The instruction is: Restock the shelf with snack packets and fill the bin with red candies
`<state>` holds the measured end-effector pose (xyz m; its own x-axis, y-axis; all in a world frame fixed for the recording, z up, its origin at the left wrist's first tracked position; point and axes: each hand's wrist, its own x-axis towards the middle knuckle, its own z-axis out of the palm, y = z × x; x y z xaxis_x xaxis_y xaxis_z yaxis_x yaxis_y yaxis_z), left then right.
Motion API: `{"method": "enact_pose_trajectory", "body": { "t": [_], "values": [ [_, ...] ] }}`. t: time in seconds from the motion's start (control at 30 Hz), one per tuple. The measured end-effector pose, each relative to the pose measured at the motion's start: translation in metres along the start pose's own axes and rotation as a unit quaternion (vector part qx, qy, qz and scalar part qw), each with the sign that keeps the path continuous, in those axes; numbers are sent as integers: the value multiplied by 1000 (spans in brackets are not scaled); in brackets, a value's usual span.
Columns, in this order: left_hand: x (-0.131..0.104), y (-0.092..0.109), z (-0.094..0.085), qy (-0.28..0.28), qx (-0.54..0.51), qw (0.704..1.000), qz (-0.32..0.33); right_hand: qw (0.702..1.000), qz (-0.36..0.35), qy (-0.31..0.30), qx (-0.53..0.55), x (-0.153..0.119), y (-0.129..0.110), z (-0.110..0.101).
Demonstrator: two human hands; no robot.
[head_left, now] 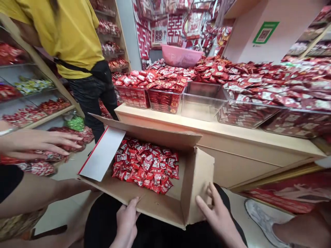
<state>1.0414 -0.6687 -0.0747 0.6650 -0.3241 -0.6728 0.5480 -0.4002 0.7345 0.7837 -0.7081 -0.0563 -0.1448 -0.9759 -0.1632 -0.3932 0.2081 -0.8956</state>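
A cardboard box with raised flaps rests over my lap, with many small red-wrapped candies heaped inside, mostly toward its left and middle. My left hand grips the box's near edge, its thumb on the top of the wall. At the right end, my right hand lies against the box's right flap with thumb and fingers apart; it does not appear to grasp it. A white panel with a red edge sticks up at the box's left end.
Clear plastic bins of red packets line a wooden counter ahead; one clear bin looks nearly bare. A pink basket stands behind. Another person's hand reaches in from the left. Someone in a yellow shirt stands by shelves.
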Motion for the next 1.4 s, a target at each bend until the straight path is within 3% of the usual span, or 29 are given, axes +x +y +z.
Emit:
{"method": "enact_pose_trajectory", "body": {
  "t": [0.1,0.2,0.3,0.43,0.5,0.53,0.6,0.67,0.7,0.77,0.8,0.93,1.03,1.1,1.17,1.27,1.33,1.4],
  "values": [
    [-26,1,-15,-5,-15,999,28,990,52,-111,63,-14,-19,16],
    [-47,0,-28,-16,-13,999,30,976,43,-176,118,-26,-26,10],
    [-65,-6,-38,-62,-8,998,2,974,-6,-176,140,-38,-25,-19],
    [-86,-5,-51,-239,112,963,-46,979,-28,-149,137,-45,-35,-67],
    [-90,7,-53,-298,206,932,16,976,-4,-158,147,-43,-40,-88],
    [-91,16,-52,-305,239,917,91,976,14,-161,149,-42,-41,-97],
    [-88,38,-43,-268,280,863,323,975,50,-157,148,-39,-39,-114],
    [-85,64,-28,-174,348,742,546,973,84,-157,146,-38,-30,-127],
    [-84,77,-20,-109,391,674,617,973,93,-158,143,-38,-25,-132],
    [-84,103,-7,2,469,567,677,973,97,-158,137,-40,-14,-139],
    [-84,117,-2,47,493,536,684,974,97,-157,134,-41,-10,-141],
    [-83,173,6,173,509,480,693,968,126,-169,136,-40,2,-146],
    [-79,207,14,163,539,458,688,975,112,-158,110,-35,2,-151],
    [-80,219,24,125,551,443,696,984,75,-143,71,-32,0,-154],
    [-85,222,38,59,546,394,737,988,46,-139,42,-31,-3,-157],
    [-97,220,64,-21,507,295,810,989,30,-139,26,-35,-3,-162],
    [-102,220,82,-29,489,269,829,991,32,-131,11,-42,0,-165],
    [-101,222,98,-73,502,249,825,992,41,-122,0,-50,6,-168]
  ]
}}
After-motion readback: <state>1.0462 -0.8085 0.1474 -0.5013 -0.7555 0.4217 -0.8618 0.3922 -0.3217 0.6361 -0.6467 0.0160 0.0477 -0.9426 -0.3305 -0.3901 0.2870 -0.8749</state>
